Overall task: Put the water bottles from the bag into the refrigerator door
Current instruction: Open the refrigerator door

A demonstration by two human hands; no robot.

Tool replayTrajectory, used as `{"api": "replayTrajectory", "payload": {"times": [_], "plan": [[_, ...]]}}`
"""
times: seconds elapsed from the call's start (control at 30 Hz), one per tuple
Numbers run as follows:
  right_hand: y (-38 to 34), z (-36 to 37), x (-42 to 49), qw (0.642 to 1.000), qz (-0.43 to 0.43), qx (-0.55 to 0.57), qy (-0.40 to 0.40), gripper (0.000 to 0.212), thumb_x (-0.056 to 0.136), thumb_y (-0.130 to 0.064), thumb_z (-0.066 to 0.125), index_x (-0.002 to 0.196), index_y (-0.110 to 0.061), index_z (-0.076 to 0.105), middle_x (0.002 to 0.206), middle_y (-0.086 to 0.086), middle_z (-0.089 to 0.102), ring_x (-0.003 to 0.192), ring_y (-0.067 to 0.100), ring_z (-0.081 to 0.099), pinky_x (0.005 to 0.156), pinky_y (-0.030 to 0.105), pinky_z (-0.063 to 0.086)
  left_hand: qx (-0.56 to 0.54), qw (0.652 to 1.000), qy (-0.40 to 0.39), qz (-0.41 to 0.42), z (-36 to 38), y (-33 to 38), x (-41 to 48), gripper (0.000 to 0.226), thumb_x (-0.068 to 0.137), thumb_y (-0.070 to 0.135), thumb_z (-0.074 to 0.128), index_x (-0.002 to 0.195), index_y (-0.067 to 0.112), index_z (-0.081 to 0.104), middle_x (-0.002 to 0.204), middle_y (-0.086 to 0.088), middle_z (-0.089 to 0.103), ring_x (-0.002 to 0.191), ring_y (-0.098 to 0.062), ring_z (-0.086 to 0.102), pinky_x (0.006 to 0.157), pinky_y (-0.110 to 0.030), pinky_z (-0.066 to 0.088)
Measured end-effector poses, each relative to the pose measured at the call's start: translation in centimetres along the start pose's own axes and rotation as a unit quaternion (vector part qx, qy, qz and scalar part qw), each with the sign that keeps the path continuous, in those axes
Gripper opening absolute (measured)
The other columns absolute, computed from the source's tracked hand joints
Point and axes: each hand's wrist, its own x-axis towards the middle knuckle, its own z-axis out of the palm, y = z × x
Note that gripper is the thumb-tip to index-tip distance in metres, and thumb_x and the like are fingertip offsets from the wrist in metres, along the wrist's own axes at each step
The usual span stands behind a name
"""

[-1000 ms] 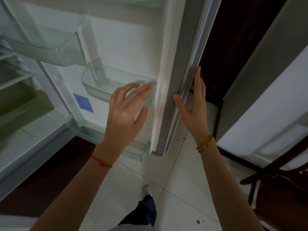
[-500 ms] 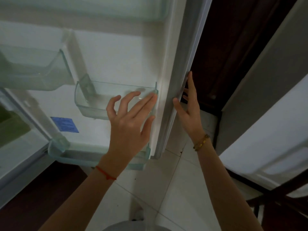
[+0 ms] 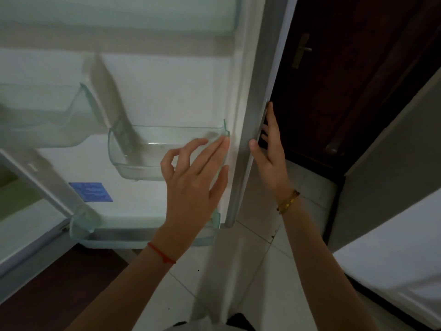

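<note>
- Head view shows the refrigerator door point(image 3: 167, 91) standing open, its clear middle shelf point(image 3: 133, 161) without bottles
- left hand point(image 3: 191, 185) is spread, holding nothing, fingertips at the shelf corner
- right hand point(image 3: 269, 158) lies flat, fingers straight, on the door edge

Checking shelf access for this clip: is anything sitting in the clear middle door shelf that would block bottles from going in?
Nothing visible does. The middle door shelf looks empty. The left hand, open, overlaps its right end, and the right hand rests on the door edge. No bottles or bag are in view.
</note>
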Motion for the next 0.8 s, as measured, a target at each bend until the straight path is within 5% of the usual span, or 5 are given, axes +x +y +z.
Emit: {"api": "replayTrajectory", "payload": {"times": [0.27,0.47,0.8], "plan": [[3.6,-0.6,5.0,0.997,-0.01,0.023,-0.07,0.07,0.099,-0.013,0.048,0.155,-0.01,0.005,0.163,0.001,0.01,0.15,0.016,0.016,0.121,0.049,0.021,0.025,0.997,0.03,-0.069,3.6,1.0,3.2,0.033,0.092,0.031,0.058,0.124,0.027,0.066,0.127,0.015,0.065,0.122,-0.016,0.057,0.105,-0.043,0.033],[5.7,-0.7,9.1,0.99,-0.001,0.047,-0.132,0.073,0.099,-0.023,0.048,0.155,-0.021,0.001,0.163,-0.008,0.007,0.15,0.007,0.011,0.123,0.045,0.017,0.107,0.988,0.024,-0.111,6.5,1.7,5.4,0.032,0.093,0.031,0.056,0.124,0.03,0.066,0.131,0.008,0.063,0.125,-0.022,0.055,0.114,-0.056,0.023],[8.3,0.0,12.1,0.985,-0.008,0.07,-0.156,0.071,0.099,-0.028,0.046,0.154,-0.026,0.002,0.162,-0.01,0.007,0.15,0.011,0.014,0.122,0.048,0.02,0.115,0.985,0.021,-0.129,8.9,1.4,6.7,0.034,0.095,0.028,0.056,0.128,0.027,0.064,0.131,0.004,0.063,0.125,-0.024,0.055,0.116,-0.052,0.025]]}}
